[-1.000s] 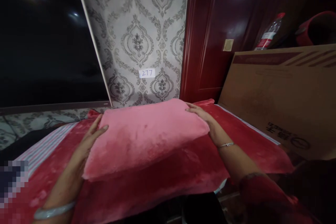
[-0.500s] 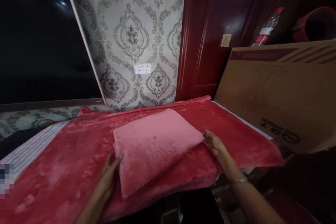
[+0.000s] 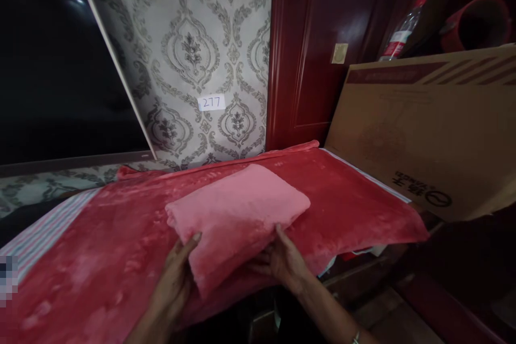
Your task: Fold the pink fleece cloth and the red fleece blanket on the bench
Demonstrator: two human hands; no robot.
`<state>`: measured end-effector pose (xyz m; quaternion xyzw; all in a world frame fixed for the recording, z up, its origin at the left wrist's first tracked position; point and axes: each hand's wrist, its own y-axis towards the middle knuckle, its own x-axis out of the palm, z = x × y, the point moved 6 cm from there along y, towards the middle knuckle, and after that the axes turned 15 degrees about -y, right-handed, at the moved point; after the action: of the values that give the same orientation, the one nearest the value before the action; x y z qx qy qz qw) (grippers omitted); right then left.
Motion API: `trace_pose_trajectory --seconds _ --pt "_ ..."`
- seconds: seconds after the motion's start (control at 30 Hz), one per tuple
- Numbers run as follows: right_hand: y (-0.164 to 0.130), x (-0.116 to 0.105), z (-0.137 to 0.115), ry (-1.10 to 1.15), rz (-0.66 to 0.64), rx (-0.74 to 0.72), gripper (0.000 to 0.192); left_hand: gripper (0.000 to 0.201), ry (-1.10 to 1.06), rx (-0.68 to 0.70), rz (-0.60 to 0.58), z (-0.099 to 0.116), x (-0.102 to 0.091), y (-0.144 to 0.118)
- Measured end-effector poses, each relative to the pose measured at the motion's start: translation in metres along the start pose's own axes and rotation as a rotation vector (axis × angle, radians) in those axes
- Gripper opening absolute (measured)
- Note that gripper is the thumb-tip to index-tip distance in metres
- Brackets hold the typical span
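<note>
A folded pink plush blanket [image 3: 242, 201] lies on a larger red plush cover [image 3: 342, 199] spread over the surface. At its near left edge, my left hand [image 3: 177, 269] has its thumb on top and the other fingers tucked beneath. My right hand [image 3: 282, 263] grips the near right edge, thumb on top and fingers partly hidden under the fold. The near corner of the blanket hangs slightly lifted between the hands.
A large cardboard box [image 3: 427, 134] stands on the right, with a plastic bottle [image 3: 401, 37] and a red round object [image 3: 475, 21] behind its top edge. To the left is a dark screen [image 3: 60, 75]. A striped cloth edge [image 3: 52, 223] shows at left.
My right hand has moved left from the blanket's right corner to its near edge, taking hold there. My left hand has slid further under, and the near edge has bent up.
</note>
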<state>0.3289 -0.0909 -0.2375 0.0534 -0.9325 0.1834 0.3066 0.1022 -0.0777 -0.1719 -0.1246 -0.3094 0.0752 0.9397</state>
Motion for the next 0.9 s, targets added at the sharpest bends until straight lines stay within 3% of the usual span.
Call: trace_pose_trajectory --seconds 0.13,0.23,0.33,0.43,0.5,0.53,0.6,0.67,0.73,0.8,0.9 --pt "0.011 -0.001 -0.001 0.151 0.156 -0.148 0.056 0.064 0.129 -0.146 -0.012 -0.028 -0.021 -0.025" --pt "0.014 -0.006 0.003 0.157 0.196 -0.178 0.049 0.059 0.251 -0.273 -0.08 -0.04 -0.041 -0.037" --pt "0.014 -0.009 0.006 0.151 0.196 -0.21 0.049 0.046 0.355 -0.281 -0.225 -0.027 -0.043 -0.039" --pt "0.012 -0.012 0.008 0.133 0.211 -0.23 0.048 0.041 0.462 -0.231 -0.429 0.003 -0.019 -0.029" --pt "0.012 -0.012 0.009 0.13 0.208 -0.231 0.049 0.046 0.556 -0.126 -0.554 0.029 0.009 -0.011" --pt "0.012 -0.012 0.009 0.131 0.201 -0.225 0.049 0.049 0.59 0.004 -0.572 0.046 0.024 0.002" --pt "0.013 -0.013 0.011 0.134 0.204 -0.207 0.05 0.041 0.649 0.164 -0.533 0.069 0.049 0.037" --pt "0.013 -0.015 0.014 0.131 0.226 -0.194 0.05 0.027 0.696 0.335 -0.419 0.084 0.066 0.077" --pt "0.013 -0.02 0.016 0.117 0.25 -0.191 0.049 0.02 0.83 0.388 -0.325 0.085 0.076 0.117" --pt "0.013 -0.026 0.02 0.077 0.258 -0.178 0.049 0.018 0.93 0.342 -0.283 0.076 0.078 0.149" --pt "0.011 -0.033 0.025 -0.092 0.181 -0.132 0.06 0.025 0.959 0.248 -0.259 0.059 0.074 0.177"
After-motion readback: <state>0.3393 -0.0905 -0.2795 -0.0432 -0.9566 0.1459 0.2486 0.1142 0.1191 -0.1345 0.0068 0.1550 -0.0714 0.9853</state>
